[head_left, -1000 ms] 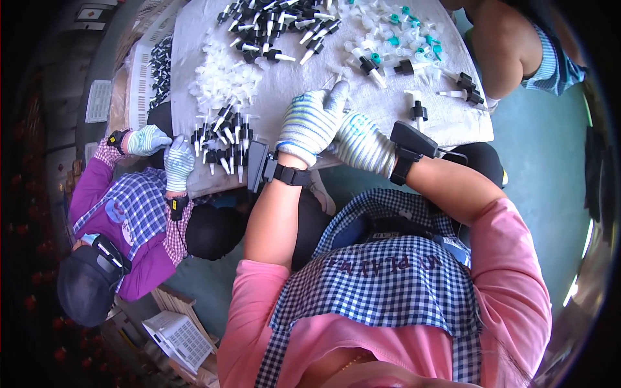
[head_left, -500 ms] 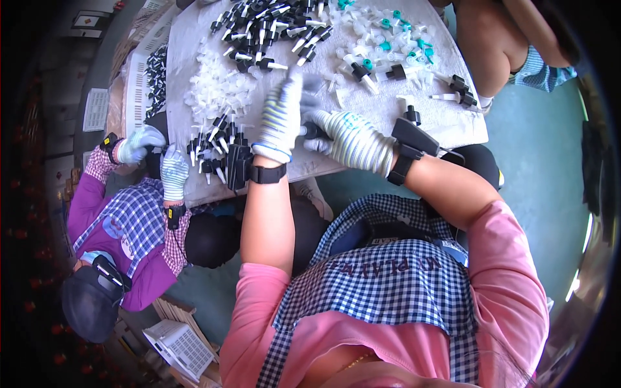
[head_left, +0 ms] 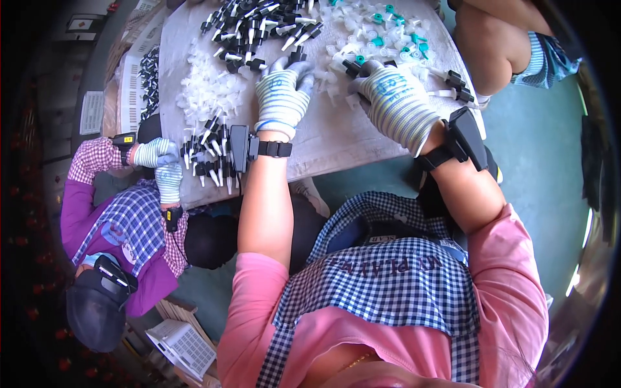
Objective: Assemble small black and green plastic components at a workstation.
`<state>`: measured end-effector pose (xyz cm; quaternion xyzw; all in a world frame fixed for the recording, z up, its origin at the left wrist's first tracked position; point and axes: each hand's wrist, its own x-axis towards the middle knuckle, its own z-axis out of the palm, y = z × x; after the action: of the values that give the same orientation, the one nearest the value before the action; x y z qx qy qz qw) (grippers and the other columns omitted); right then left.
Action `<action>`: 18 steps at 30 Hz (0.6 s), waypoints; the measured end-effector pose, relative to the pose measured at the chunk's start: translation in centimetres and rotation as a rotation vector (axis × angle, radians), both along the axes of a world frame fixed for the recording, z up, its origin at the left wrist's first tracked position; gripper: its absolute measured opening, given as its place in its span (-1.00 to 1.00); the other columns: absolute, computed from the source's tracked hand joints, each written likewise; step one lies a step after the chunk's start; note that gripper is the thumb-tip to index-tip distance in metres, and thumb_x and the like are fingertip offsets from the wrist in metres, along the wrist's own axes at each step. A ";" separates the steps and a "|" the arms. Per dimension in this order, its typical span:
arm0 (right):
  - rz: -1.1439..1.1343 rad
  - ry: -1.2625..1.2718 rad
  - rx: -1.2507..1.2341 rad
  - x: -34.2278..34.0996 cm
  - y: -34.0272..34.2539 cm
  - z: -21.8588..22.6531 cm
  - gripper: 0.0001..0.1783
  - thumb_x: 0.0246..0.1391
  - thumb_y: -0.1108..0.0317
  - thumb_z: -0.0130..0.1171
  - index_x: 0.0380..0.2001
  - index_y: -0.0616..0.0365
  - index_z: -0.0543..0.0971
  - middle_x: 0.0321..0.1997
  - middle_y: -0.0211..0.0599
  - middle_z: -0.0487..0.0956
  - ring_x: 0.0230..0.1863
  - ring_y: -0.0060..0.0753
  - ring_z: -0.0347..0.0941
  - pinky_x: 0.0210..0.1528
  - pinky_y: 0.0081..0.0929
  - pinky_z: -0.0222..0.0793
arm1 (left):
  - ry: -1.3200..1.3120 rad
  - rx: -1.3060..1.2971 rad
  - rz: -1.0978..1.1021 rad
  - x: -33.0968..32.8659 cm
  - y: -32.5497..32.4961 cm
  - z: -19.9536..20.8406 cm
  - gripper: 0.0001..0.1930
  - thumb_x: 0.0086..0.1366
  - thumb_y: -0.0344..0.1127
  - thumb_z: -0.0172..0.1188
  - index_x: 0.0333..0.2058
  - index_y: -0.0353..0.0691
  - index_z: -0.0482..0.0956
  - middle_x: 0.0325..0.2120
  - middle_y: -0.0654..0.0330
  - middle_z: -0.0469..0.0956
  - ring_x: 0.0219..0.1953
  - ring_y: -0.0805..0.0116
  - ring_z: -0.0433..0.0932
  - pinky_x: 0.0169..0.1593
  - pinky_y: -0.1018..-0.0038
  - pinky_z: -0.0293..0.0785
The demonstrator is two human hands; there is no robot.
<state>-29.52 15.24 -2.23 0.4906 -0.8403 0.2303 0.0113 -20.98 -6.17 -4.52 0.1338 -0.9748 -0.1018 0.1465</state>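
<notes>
My left hand (head_left: 283, 97), in a striped knit glove with grey fingertips, lies on the table with its fingers spread. Its fingertips reach a black pump head (head_left: 297, 55) at the near edge of a pile of black pump heads with white stems (head_left: 252, 29). To the right, my gloved right hand (head_left: 396, 97) is palm down, thumb and fingers apart. Those fingers are beside a black-collared pump piece (head_left: 352, 67) at the edge of a heap of clear and green plastic parts (head_left: 381, 39). The right palm hides what lies beneath it.
Translucent white parts (head_left: 210, 87) are heaped left of my left hand. Below them is a cluster of black-and-white pumps (head_left: 210, 152). A few pumps (head_left: 456, 84) lie near the table's right edge. A co-worker (head_left: 123, 226) sits at left; another person's leg (head_left: 485, 48) is at upper right.
My hands were close together, the right around a black piece. They have parted: the right moved up and right to the clear parts, the left opened its fingers by the black pile.
</notes>
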 end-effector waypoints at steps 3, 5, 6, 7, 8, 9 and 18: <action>0.010 -0.022 0.042 -0.1 0.5 0.8 -0.77 0.04 0.20 0.22 -0.30 0.07 0.66 -0.29 -0.07 0.59 -0.27 -0.03 0.55 -0.19 -0.27 0.44 | -0.013 0.084 0.019 0.6 0.1 0.9 -0.83 0.19 -0.25 0.26 -0.24 -0.05 0.72 -0.17 0.00 0.60 -0.05 -0.04 0.52 0.06 0.13 0.42; 0.022 -0.032 0.046 -0.2 0.4 1.1 -0.73 0.04 0.18 0.23 -0.25 0.08 0.66 -0.28 -0.07 0.59 -0.26 -0.03 0.56 -0.18 -0.26 0.45 | -0.003 0.068 0.010 1.4 0.0 0.9 -0.82 0.19 -0.26 0.26 -0.23 -0.05 0.72 -0.22 0.00 0.61 -0.09 -0.03 0.54 0.04 0.14 0.44; 0.022 -0.126 -0.032 -0.3 0.1 1.2 -0.68 0.06 0.14 0.22 -0.19 0.09 0.65 -0.25 -0.06 0.61 -0.22 -0.02 0.57 -0.16 -0.25 0.47 | 0.004 0.056 0.001 1.7 0.1 1.0 -0.82 0.19 -0.27 0.27 -0.23 -0.05 0.72 -0.27 0.01 0.62 -0.14 -0.01 0.56 0.02 0.15 0.45; 0.023 -0.219 -0.110 -0.3 -0.2 1.3 -0.63 0.09 0.11 0.22 -0.13 0.11 0.65 -0.22 -0.04 0.63 -0.18 -0.01 0.58 -0.14 -0.25 0.48 | 0.010 -0.002 -0.007 2.0 0.2 1.1 -0.83 0.21 -0.33 0.25 -0.21 -0.11 0.71 -0.30 0.04 0.64 -0.21 0.09 0.60 -0.01 0.25 0.49; 0.024 -0.218 -0.113 -0.4 -0.6 1.2 -0.63 0.09 0.11 0.22 -0.13 0.11 0.65 -0.22 -0.04 0.63 -0.18 -0.01 0.58 -0.14 -0.25 0.48 | 0.011 -0.005 -0.006 2.1 0.3 1.1 -0.83 0.21 -0.33 0.25 -0.21 -0.11 0.71 -0.30 0.04 0.64 -0.21 0.09 0.60 -0.01 0.25 0.49; -0.015 -0.324 -0.142 -0.4 -1.0 1.0 -0.60 0.12 0.08 0.21 -0.09 0.12 0.63 -0.20 -0.04 0.64 -0.16 0.01 0.59 -0.13 -0.24 0.49 | 0.077 0.189 0.018 2.2 0.5 1.4 -0.83 0.23 -0.36 0.25 -0.20 -0.14 0.70 -0.28 0.06 0.65 -0.21 0.17 0.61 -0.01 0.31 0.49; -0.020 -0.898 -0.285 0.1 -1.1 1.2 -0.50 0.26 -0.01 0.13 0.02 0.19 0.55 -0.30 -0.14 0.68 -0.29 -0.35 0.61 -0.21 -0.40 0.51 | 0.068 0.530 -0.312 3.4 4.7 3.2 -0.87 0.21 -0.50 0.26 -0.25 -0.33 0.66 -0.25 0.14 0.65 -0.21 0.39 0.60 -0.06 0.47 0.50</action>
<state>-29.39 14.14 -1.04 0.3278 -0.7268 0.5325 -0.2841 -17.57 -1.44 -1.31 0.0128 -0.9176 -0.3783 0.1217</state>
